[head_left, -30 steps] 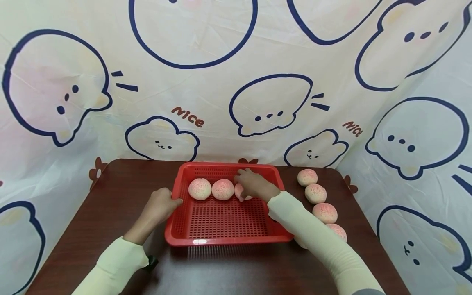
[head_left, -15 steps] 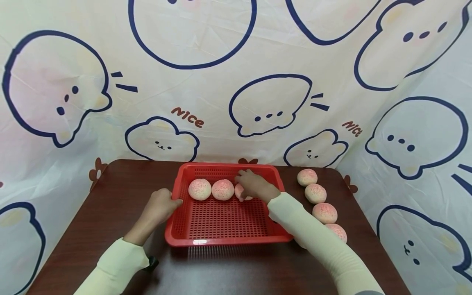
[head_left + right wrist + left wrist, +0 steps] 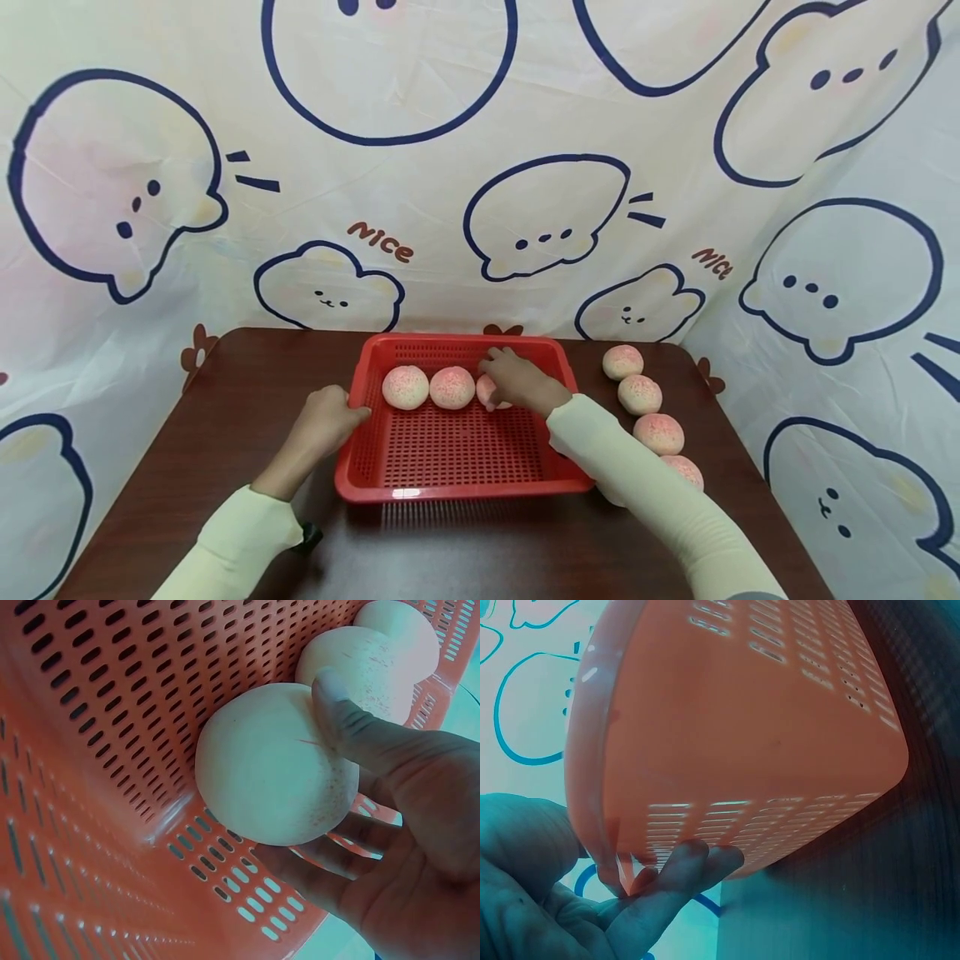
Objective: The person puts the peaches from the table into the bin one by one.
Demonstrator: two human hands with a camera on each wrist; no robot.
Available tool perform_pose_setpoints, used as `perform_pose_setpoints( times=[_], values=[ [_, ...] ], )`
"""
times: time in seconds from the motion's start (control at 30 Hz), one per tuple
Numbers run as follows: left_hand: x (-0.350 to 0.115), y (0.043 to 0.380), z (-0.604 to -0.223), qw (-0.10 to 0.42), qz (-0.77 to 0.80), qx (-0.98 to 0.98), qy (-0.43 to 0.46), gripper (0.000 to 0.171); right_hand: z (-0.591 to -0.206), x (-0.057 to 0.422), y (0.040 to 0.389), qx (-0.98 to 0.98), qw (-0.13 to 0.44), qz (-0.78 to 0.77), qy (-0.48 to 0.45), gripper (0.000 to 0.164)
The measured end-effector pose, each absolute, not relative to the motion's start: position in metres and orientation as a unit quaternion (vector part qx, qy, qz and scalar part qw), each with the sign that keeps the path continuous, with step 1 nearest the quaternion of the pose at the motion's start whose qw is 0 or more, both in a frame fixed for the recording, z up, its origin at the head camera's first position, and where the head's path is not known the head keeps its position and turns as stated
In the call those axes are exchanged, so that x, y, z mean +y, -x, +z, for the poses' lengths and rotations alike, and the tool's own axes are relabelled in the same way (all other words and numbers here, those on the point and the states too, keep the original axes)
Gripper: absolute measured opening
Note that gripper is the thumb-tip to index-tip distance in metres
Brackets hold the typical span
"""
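Soft light fills the head view; a glint whitens the red basket point(image 3: 465, 492) at its near rim; wrist views look teal-tinted.

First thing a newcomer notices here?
Probably the bright red basket mid-table, with three pink-speckled buns in a row toward its far side: the right hand holds the rightmost bun, the left hand the basket's left rim. Next, the cartoon backdrop behind, outlined in dark blue, and more buns lined up on the table, right of the basket.
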State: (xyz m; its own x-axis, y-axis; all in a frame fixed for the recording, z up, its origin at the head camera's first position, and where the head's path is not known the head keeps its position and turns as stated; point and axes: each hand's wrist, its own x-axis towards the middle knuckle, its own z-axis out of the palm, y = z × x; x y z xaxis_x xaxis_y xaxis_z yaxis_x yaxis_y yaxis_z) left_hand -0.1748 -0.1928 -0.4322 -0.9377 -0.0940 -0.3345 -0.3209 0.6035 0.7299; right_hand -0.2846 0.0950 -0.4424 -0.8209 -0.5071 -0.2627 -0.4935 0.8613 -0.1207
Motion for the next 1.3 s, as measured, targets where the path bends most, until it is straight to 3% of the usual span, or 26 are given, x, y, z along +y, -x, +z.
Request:
perform_pose_setpoints(
  times=[0.33, 0.6, 1.3],
  values=[
    [-0.192, 0.175, -0.438, 0.130, 0.425, 0.888, 0.119, 0.027, -0.434, 0.106, 0.285, 0.952, 0.138, -0.052, 0.268, 0.054],
    [-0.193, 0.177, -0.438, 0.124, 0.414, 0.896, 0.104, 0.023, -0.407, 0.124, 0.281, 0.952, 0.125, -0.074, 0.269, 0.049],
    [-0.193, 0.178, -0.436, 0.125, 0.413, 0.895, 0.109, 0.025, -0.369, 0.200, 0.265, 0.963, 0.126, -0.114, 0.211, 0.056]
  ],
)
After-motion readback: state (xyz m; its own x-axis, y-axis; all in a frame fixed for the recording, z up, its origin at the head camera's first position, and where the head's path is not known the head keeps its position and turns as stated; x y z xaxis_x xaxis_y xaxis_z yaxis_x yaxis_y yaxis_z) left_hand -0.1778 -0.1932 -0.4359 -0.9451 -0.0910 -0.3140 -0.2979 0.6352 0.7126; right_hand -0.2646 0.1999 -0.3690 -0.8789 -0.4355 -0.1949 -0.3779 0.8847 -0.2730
